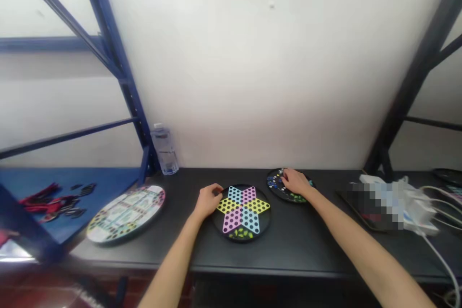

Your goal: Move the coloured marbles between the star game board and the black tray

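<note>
A Chinese checkers board (pixel 241 209) with a star in pink, yellow and blue lies in front of me on the dark table. My left hand (pixel 208 201) is at its left rim, fingers curled against the edge. Several yellow-green pieces (pixel 241 234) lie in the board's near rim section. To the right and farther back is a round black tray (pixel 288 197) with white, blue and green pieces. My right hand (pixel 296 183) reaches into it, fingers bent together and fingertips down among the pieces. What those fingertips hold, if anything, is too small to see.
A printed oval board (pixel 126 214) lies at the left, and a clear bottle (pixel 165 150) stands by the blue frame post (pixel 121 70). Right of my arm are a dark flat device (pixel 364 209), a power strip (pixel 420 209) and white cables. A white wall closes the back.
</note>
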